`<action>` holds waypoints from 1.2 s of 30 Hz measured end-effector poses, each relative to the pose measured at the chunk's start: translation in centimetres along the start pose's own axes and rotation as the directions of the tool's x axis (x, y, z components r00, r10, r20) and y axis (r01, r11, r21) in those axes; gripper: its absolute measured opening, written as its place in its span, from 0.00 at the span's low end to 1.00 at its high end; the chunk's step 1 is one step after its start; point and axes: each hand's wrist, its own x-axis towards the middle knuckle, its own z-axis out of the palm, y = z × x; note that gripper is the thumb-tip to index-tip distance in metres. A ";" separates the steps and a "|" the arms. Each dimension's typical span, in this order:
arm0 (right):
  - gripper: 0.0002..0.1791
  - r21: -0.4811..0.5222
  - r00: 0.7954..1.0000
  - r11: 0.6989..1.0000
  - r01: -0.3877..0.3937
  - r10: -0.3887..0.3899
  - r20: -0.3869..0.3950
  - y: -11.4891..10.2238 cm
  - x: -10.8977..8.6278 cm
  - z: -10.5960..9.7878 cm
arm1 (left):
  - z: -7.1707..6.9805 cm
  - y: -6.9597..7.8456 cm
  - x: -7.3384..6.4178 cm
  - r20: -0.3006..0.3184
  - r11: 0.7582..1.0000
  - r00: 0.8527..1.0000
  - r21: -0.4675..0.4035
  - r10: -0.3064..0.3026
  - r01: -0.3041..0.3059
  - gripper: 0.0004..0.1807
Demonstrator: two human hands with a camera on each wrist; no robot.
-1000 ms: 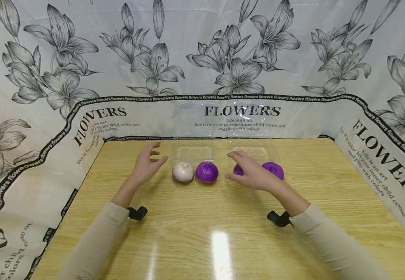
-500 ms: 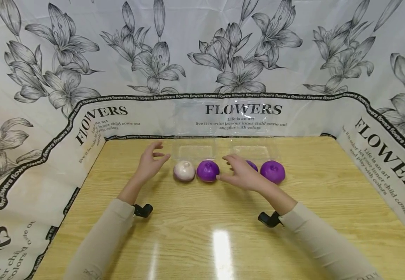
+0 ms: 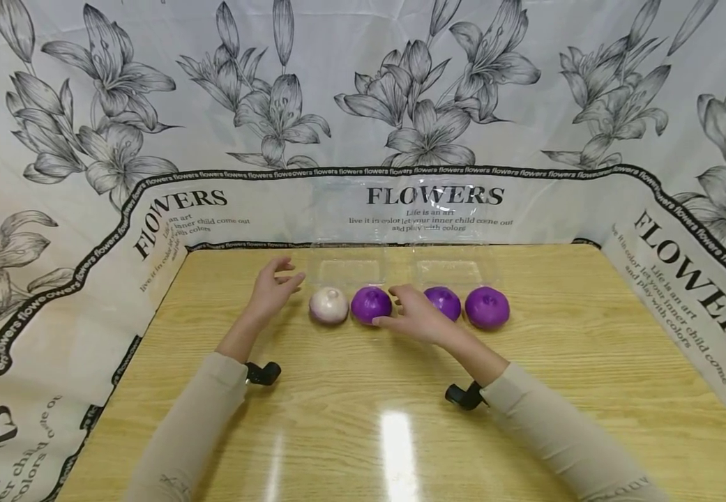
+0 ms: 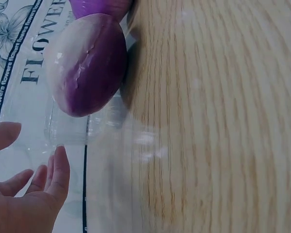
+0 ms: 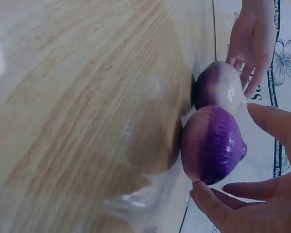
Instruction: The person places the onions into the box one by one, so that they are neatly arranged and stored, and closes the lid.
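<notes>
Several round, onion-shaped vegetables stand in a row on the table. My right hand [image 3: 418, 315] reaches over from the right with thumb and fingers spread around a purple onion [image 3: 370, 302]. In the right wrist view a fingertip lies right at the edge of that onion, and the thumb stands off its other side. Left of it sits an onion with a white top and purple underside [image 3: 328, 305]. My left hand [image 3: 271, 290] hovers just left of this white-topped onion, fingers loosely bent and holding nothing. Two more purple onions [image 3: 487, 307] stand right of my right hand, one partly behind it.
Behind the row stand two clear plastic boxes, the left box [image 3: 350, 282] and the right box [image 3: 449, 281], lids raised against the back cloth. A flower-printed cloth [image 3: 262, 209] walls the back and sides of the wooden table [image 3: 337, 418].
My right hand has moved left from the two right-hand onions to the purple onion near the middle, uncovering those two. My left hand has stayed almost still.
</notes>
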 end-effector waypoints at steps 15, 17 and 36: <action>0.45 0.054 0.994 0.993 -0.102 0.104 -0.034 0.0 1.0 1.6 | 1.1 -0.5 1.6 0.025 0.956 0.986 -0.241 -0.163 0.164 0.30; 0.44 0.053 0.993 0.992 -0.111 0.113 -0.042 0.1 1.2 1.7 | 1.2 -0.4 1.7 0.035 0.946 0.983 -0.267 -0.181 0.184 0.29; 0.37 0.091 0.989 0.988 -0.124 0.131 -0.073 -0.1 2.1 2.4 | 1.9 -0.3 2.5 0.087 0.905 0.969 -0.347 -0.230 0.246 0.25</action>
